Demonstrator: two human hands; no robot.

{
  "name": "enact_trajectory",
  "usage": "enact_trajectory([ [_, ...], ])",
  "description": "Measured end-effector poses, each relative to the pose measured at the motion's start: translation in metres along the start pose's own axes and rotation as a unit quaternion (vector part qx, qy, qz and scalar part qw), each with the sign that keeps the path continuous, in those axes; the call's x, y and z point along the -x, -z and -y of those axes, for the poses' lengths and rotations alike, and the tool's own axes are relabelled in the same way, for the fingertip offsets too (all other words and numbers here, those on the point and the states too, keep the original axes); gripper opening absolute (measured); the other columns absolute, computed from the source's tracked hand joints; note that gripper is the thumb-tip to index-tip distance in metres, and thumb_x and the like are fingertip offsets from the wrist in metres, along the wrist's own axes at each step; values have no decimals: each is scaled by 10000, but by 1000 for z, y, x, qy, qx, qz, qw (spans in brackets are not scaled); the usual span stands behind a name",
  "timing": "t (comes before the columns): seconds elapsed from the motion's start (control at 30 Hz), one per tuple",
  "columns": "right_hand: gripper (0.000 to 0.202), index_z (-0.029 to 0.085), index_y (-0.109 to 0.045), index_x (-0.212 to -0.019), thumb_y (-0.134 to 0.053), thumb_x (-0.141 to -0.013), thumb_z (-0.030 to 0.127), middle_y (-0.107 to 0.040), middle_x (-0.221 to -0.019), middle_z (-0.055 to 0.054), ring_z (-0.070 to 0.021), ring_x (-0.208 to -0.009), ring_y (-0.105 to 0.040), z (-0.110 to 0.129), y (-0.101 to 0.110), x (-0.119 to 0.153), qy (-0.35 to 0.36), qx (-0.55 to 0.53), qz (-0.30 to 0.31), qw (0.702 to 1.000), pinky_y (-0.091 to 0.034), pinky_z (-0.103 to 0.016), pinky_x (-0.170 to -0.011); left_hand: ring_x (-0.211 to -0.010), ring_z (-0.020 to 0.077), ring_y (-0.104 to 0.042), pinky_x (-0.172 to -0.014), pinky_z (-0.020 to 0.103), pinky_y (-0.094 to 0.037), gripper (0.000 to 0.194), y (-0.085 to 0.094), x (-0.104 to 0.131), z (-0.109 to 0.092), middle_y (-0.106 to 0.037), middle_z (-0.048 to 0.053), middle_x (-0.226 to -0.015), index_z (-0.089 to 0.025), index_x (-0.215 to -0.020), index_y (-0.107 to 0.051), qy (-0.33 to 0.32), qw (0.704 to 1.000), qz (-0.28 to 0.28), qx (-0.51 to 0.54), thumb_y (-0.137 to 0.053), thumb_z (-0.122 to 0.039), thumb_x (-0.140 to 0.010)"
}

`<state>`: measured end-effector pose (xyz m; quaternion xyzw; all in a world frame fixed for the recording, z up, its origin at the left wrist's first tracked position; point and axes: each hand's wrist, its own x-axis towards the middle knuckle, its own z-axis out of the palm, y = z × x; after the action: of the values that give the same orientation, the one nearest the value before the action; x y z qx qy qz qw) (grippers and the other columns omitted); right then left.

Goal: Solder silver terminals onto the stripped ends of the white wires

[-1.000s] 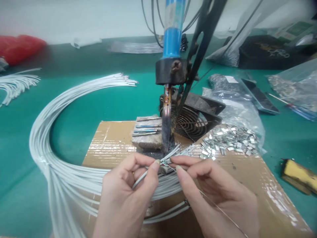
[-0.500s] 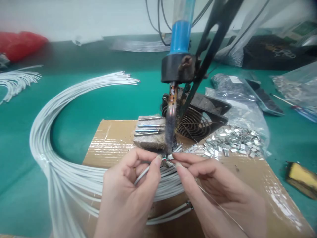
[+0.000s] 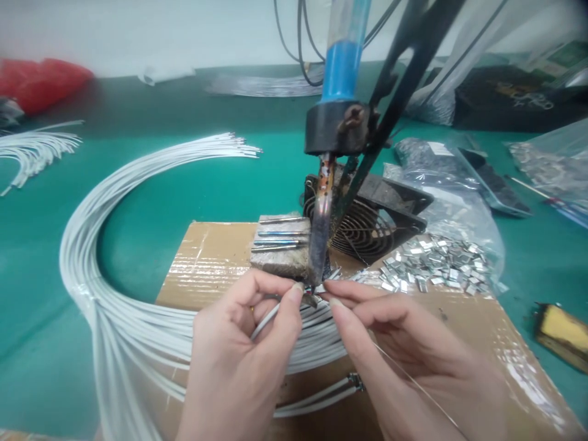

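Note:
My left hand pinches the end of a white wire between thumb and forefinger, right under the tip of the fixed soldering iron. My right hand pinches a thin strand of solder wire and holds its end at the same spot, beside the wire end. The iron hangs upright from a blue-handled holder on a black stand. A big looped bundle of white wires curves from the left and passes under my hands.
A cardboard board lies on the green table. A grey block with several metal pins and a black fan stand behind the iron. A heap of small metal clips lies to the right, with plastic bags beyond. A yellow sponge lies far right.
Both hands have edged up and right, bringing the wire end and solder closer under the iron's tip. The view has shifted slightly left.

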<state>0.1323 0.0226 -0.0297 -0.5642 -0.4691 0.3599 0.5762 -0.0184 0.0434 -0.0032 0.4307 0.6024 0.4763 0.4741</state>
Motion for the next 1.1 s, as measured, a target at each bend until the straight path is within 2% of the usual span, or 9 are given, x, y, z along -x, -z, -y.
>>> enact_trajectory([
  [0.2, 189, 328, -802, -812, -884, -966, 256, -940, -1109, 73, -136, -988, -917, -1, 0, -2, 6, -2, -1, 1000, -677, -114, -909, -652, 119, -824, -607, 91, -609, 121, -3, -2, 0, -869, -17, -717, -237, -847, -824, 13, 1000, -2, 11, -849, -286, -954],
  [0.4, 174, 321, -812, -832, -880, -971, 242, -940, -1118, 54, -153, -1001, -919, 1, 0, -1, -1, -8, 4, 1000, -687, -130, -912, -594, 86, -777, -607, 74, -595, 124, -2, 0, 0, -849, -39, -686, -241, -823, -820, 8, 1000, -13, 14, -857, -254, -941],
  [0.63, 186, 313, -814, -800, -890, -950, 233, -944, -1110, 42, -162, -975, -922, 4, 0, 1, -10, -11, -8, 1000, -690, -139, -903, -698, 113, -816, -679, 101, -627, 132, -1, 3, -1, -877, -17, -765, -239, -831, -835, -15, 999, -20, -23, -840, -269, -959],
  [0.77, 180, 301, -816, -796, -894, -943, 233, -945, -1111, 28, -178, -965, -925, 3, 2, 2, 3, -10, 0, 1000, -700, -144, -876, -645, 107, -784, -647, 106, -622, 127, -2, 1, 0, -864, -20, -735, -236, -832, -820, 1, 1000, -18, -7, -847, -266, -952],
  [0.93, 191, 296, -807, -787, -895, -947, 243, -945, -1106, 8, -202, -970, -926, 4, 0, 0, -6, -11, -2, 1000, -716, -182, -867, -684, 111, -790, -673, 111, -626, 128, -2, -2, 1, -870, -17, -764, -237, -846, -810, 4, 1000, -8, -7, -827, -263, -970],
  [1.1, 213, 309, -796, -769, -888, -952, 249, -945, -1086, 44, -155, -926, -920, 3, -2, 1, -1, 15, -16, 1000, -692, -135, -851, -675, 100, -779, -663, 100, -613, 125, 3, 2, 3, -858, -26, -756, -236, -852, -817, -11, 999, -10, -32, -814, -250, -976],
])
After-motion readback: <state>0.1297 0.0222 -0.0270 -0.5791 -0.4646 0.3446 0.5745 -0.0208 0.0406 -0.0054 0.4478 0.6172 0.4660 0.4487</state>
